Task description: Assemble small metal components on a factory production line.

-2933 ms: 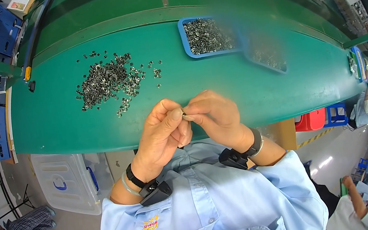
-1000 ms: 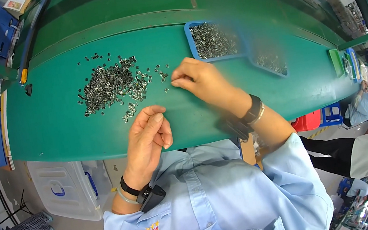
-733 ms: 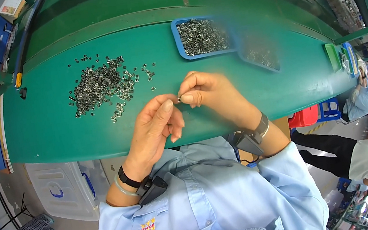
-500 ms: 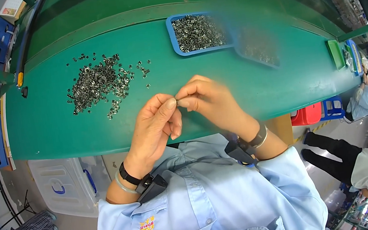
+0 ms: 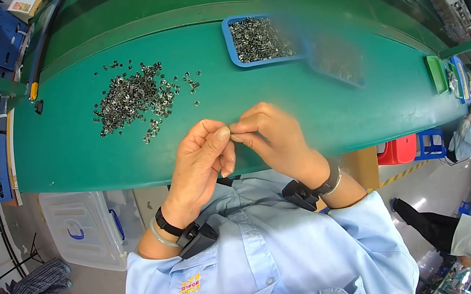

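My left hand (image 5: 200, 155) and my right hand (image 5: 275, 135) meet at the fingertips above the near part of the green table (image 5: 93, 161). Thumb and forefinger of each are pinched on a tiny dark part (image 5: 232, 134), mostly covered by the fingertips and too small to make out. Beyond my left hand lies a loose pile of small black and silvery metal parts (image 5: 132, 98), with a few strays at its right side. A blue tray (image 5: 229, 45) full of similar small parts stands farther off, beyond my right hand.
Right of the blue tray, a blurred patch hides most of another container (image 5: 337, 66). A green tray (image 5: 437, 75) sits at the table's right end. Below the table are a clear lidded box (image 5: 81, 229) and a red stool (image 5: 397, 150). Two people are at the right.
The view has shifted slightly, so the table and pile appear a little farther right and higher. My right hand sits slightly lower. Both hands keep their pinch.
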A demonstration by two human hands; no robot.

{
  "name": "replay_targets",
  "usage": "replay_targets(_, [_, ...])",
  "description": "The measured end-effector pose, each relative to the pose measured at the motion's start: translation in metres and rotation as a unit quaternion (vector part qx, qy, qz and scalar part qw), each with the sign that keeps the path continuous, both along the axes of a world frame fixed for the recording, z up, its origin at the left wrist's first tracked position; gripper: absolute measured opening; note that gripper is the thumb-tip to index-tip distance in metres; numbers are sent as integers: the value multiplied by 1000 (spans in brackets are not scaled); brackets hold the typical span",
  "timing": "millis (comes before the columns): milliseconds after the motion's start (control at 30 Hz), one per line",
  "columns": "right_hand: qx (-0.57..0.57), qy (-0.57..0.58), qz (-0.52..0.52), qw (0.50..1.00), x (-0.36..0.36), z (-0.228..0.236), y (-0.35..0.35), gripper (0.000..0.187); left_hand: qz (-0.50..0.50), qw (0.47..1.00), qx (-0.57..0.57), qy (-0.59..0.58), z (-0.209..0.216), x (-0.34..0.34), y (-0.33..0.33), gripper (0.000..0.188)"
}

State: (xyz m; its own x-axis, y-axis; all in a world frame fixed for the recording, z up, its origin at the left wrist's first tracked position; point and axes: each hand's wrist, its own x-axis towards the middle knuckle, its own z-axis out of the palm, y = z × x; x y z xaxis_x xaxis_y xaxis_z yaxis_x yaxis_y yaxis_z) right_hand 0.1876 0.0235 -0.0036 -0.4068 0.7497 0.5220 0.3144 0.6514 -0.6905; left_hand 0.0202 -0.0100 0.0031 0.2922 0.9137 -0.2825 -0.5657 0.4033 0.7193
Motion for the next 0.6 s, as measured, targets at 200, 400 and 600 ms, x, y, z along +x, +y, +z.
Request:
replay_targets(200, [-29, 4, -14, 999, -9, 0, -7, 18, 19, 999, 17, -19, -9, -2, -1, 14])
replay_targets(400, [-30, -29, -21, 999, -11, -3, -4, 17, 12, 999, 12, -52, -23, -6, 2, 13])
replay_targets(600, [8, -74, -15, 997, -9, 6, 3, 16, 24, 999, 12, 21, -8, -9, 3, 15])
